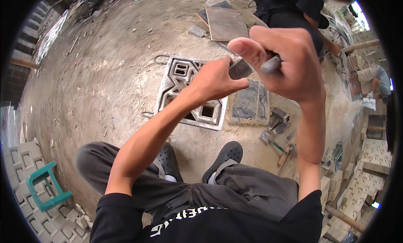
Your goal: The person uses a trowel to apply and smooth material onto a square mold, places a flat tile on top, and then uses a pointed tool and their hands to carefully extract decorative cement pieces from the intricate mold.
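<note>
My left hand [212, 80] is over the right part of a pale metal mould frame [168, 81] with geometric cut-outs and wire loops at its left side. A dark, flat-faced block [241, 70] sits between its thumb and fingers. My right hand [291, 60] is raised higher and closer, in a fist around a grey round-ended handle [270, 65]; the rest of that tool is hidden by the hand. Beneath the hands, right of the frame, a dark rectangular slab [248, 101] lies on the sandy floor.
Small metal blocks [278, 119] and hand tools [283, 153] lie near my right foot. Boards [226, 24] lie beyond the frame. A person in black [289, 10] crouches at the far right, another [375, 79] further off. A green stool [48, 186] and patterned blocks [361, 188] flank me.
</note>
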Motion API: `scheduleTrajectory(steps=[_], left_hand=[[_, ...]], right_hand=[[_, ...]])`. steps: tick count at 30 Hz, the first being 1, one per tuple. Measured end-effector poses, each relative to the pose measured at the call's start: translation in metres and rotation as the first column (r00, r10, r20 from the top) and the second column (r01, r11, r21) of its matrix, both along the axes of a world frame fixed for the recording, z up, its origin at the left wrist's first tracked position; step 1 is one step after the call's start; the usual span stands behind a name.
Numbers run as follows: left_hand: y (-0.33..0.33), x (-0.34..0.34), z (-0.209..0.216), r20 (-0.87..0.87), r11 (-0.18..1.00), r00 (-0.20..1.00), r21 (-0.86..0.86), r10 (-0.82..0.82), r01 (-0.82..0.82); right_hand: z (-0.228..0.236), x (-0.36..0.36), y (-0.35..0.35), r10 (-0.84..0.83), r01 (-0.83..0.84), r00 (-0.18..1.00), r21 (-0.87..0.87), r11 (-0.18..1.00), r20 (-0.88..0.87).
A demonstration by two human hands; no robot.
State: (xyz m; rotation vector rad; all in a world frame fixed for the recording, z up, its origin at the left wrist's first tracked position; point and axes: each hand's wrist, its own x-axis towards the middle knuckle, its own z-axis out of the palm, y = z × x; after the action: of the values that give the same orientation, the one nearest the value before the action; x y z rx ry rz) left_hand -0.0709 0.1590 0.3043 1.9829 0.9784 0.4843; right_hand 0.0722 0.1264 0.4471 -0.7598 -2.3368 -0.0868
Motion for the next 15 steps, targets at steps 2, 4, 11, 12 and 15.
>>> scheduleTrajectory(steps=[2,4,11,12,15], left_hand=[[-0.014,0.005,-0.008,0.007,0.991,0.996,-0.097,0.089,-0.088],[-0.031,0.009,-0.015,0.038,0.941,0.982,-0.295,0.184,-0.165],[-0.098,0.036,-0.048,0.079,0.920,0.997,-0.390,-0.019,0.048],[-0.106,0.036,-0.046,0.055,0.913,0.996,-0.398,-0.075,0.091],[-0.116,0.033,-0.055,0.040,0.905,0.986,-0.393,-0.159,0.162]], right_hand=[[-0.015,0.009,-0.005,-0.388,0.430,0.896,-0.201,0.880,0.215],[-0.044,0.025,-0.009,-0.451,0.527,0.847,-0.336,0.781,0.279],[-0.166,0.106,-0.075,-0.561,0.044,0.828,-0.995,0.086,-0.011],[-0.169,0.110,-0.087,-0.616,-0.143,0.788,-0.975,-0.173,-0.006],[-0.192,0.127,-0.109,-0.604,-0.054,0.795,-0.982,-0.179,0.067]])
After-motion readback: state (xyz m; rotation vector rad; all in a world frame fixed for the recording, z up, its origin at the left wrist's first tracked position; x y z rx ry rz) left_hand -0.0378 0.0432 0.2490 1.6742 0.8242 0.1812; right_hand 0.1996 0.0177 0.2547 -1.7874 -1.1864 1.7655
